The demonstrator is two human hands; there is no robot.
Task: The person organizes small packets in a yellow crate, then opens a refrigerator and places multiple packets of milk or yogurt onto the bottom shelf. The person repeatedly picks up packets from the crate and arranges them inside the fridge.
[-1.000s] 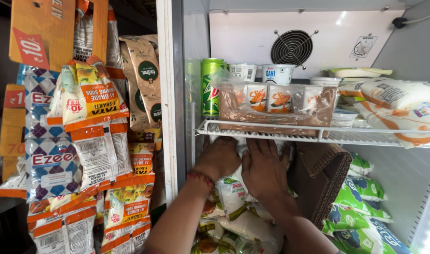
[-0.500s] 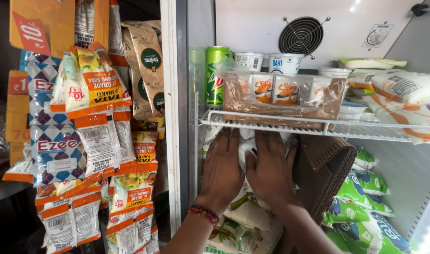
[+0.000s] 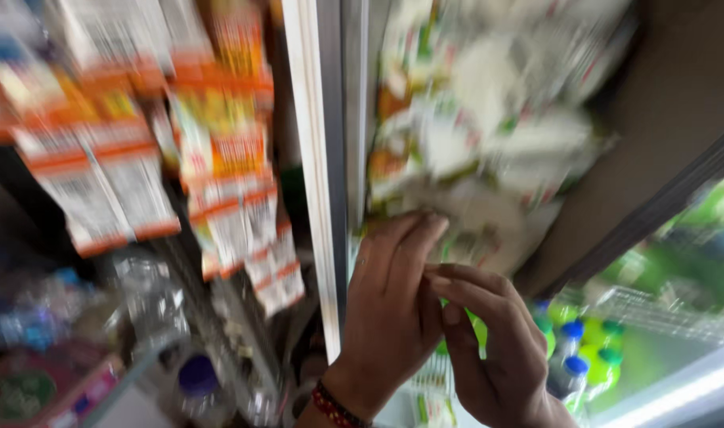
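Head view: camera has dipped since the earlier frame; upper wire shelf gone from sight, picture blurred. Left hand (image 3: pixel 393 301), grip open, fingers flat against white-and-green pouches (image 3: pixel 481 158) stacked inside the cooler. Right hand (image 3: pixel 492 341), grip loosely curled, empty, touching the left. Pouches stacked; hands not withdrawn. Bottles (image 3: pixel 572 349) below.

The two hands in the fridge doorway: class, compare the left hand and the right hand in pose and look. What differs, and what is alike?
The left hand shows its back with fingers pointing up onto the blurred pouches; the right hand is turned sideways, fingers curled toward the left hand. The left hand has a red beaded wristband; the right wrist shows none. Both are bare and touch each other below the pouches.
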